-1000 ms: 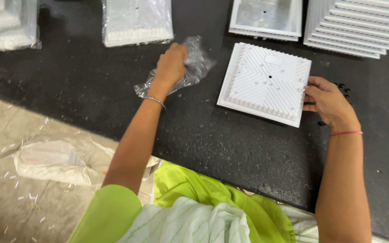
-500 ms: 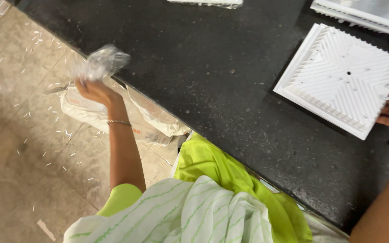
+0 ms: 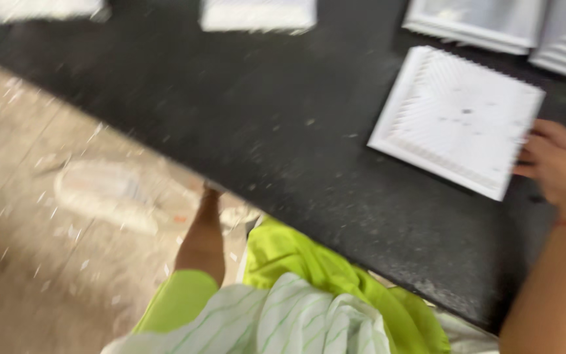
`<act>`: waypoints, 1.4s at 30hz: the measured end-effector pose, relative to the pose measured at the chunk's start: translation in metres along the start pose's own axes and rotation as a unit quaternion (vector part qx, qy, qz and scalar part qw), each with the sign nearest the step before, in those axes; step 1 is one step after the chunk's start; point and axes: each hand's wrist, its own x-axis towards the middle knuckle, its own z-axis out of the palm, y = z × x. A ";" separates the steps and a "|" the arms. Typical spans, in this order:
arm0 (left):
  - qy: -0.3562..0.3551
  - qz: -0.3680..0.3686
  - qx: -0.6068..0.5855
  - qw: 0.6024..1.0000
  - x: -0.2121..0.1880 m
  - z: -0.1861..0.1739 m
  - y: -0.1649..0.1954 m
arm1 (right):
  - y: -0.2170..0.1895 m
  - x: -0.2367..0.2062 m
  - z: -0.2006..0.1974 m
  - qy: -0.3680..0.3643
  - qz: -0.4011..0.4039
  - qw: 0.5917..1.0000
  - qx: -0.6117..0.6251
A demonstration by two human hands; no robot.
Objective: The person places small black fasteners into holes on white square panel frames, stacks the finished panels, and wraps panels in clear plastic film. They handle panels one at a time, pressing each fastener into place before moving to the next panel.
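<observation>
I see my right hand touching the white square panel at three o'clock on the black table.

Clear wrapped pkgs along table's far edge

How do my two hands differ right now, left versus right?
The right hand rests on the black table, fingers at the edge of the white ribbed square panel; the left hand is hidden below the table's near edge, only its forearm showing. The right wrist bears a thin red thread; the left wrist is out of sight.
</observation>
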 end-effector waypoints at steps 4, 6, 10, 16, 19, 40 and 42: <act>0.022 0.004 0.024 0.999 0.015 -0.011 -0.001 | -0.020 -0.013 0.009 0.003 0.033 0.999 0.018; 0.033 0.005 0.032 0.999 0.023 -0.014 -0.002 | -0.027 -0.016 0.014 -0.003 0.047 0.997 0.061; 0.047 0.012 0.045 0.998 0.039 -0.011 -0.007 | -0.038 -0.020 0.022 0.000 0.039 0.997 0.065; 0.047 0.017 0.065 0.997 0.067 0.005 -0.020 | -0.051 -0.027 0.028 -0.005 0.061 0.994 0.086; 0.039 0.018 0.068 0.997 0.079 0.013 -0.028 | -0.058 -0.026 0.031 -0.004 0.070 0.994 0.083; 0.061 0.026 0.045 0.997 0.064 0.023 -0.067 | -0.069 -0.027 0.035 0.012 0.086 0.994 0.067; 0.076 0.028 0.038 0.996 0.054 0.009 -0.067 | -0.067 -0.027 0.033 0.009 0.087 0.994 0.071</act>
